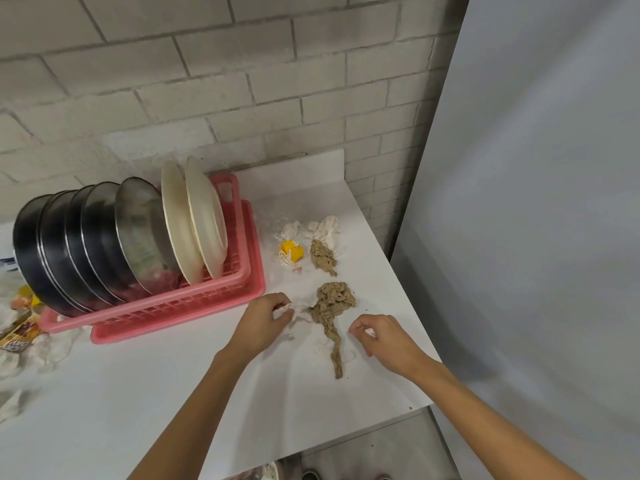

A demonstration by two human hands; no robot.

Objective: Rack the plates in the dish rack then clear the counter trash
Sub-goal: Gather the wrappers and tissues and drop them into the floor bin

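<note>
Fingers of the left hand are curling around a crumpled white tissue and gripping it, just off the front right corner of the dish rack. Fingers of the right hand are pinching a small white scrap, farther to the right of the rack and well apart from it. Between the two hands a long brown paper wad is lying on the counter, with its twisted tail pointing away from the rack toward the counter's near edge. Neither hand is holding this wad, though the gripped tissue appears to be touching its rack-side edge. Racking is judged complete: the dark plates, one metal plate and two cream plates are standing on edge in the rack, leaning in a row, and no plate is showing on the counter. Trash clearing is judged to be only beginning. Right of the rack and nearer the wall, a smaller brown wad, a yellow scrap and a cluster of white tissues are lying untouched. Left of the rack, more tissues and printed wrappers are lying in a loose heap. No bin is showing, so the disposal point cannot be stated.
</note>
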